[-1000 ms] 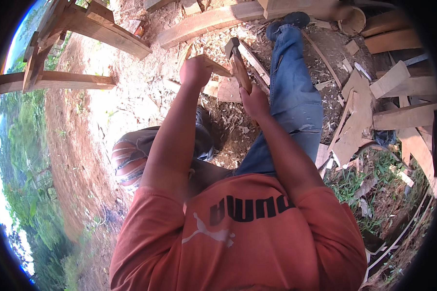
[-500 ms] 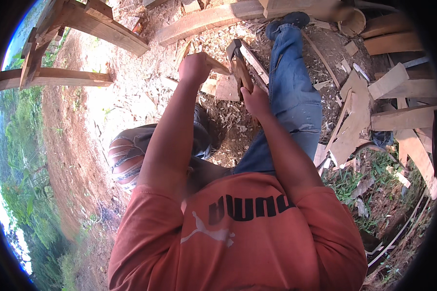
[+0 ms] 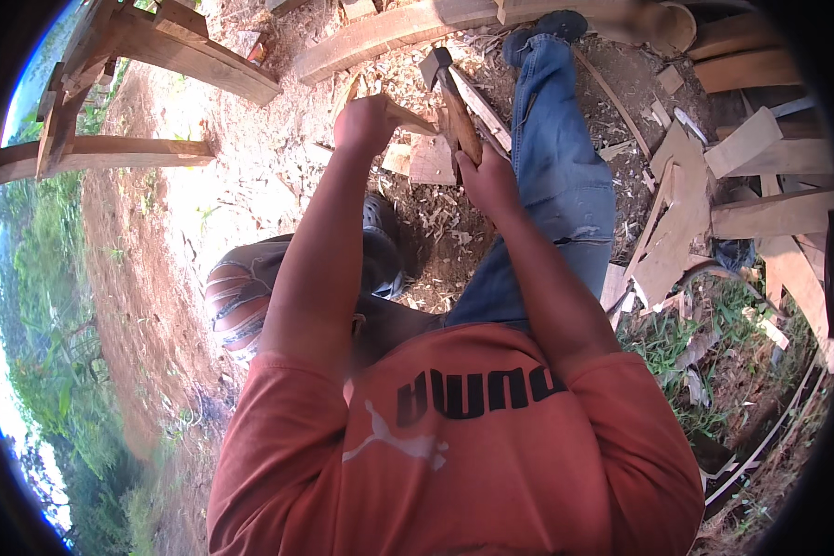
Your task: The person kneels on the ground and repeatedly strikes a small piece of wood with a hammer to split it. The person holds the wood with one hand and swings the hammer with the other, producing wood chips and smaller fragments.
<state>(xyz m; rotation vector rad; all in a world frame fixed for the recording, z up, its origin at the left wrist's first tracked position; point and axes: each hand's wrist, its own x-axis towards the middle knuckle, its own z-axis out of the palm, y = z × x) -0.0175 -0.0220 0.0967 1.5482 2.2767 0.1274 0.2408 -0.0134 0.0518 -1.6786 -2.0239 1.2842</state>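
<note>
My left hand [image 3: 363,125] is closed around a narrow piece of wood [image 3: 410,118], which slants down to the right. Its lower end is by a small wooden block [image 3: 433,161] on the ground; whether they touch I cannot tell. My right hand [image 3: 488,181] grips the wooden handle of a hatchet [image 3: 461,119]. The dark, blocky metal head points away from me, raised above the chips beyond the block. Its cutting edge cannot be made out clearly.
Wood chips [image 3: 445,227] litter the ground between my legs. A long beam [image 3: 380,46] lies across the far side. Timber trestles [image 3: 195,60] stand at the far left. Boards and offcuts [image 3: 681,213] are piled on the right, beside my outstretched leg [image 3: 561,157].
The hatchet head has moved up and slightly left, farther from the wood piece. My right hand has shifted a little with it. My left hand keeps its hold, nearly in the same place.
</note>
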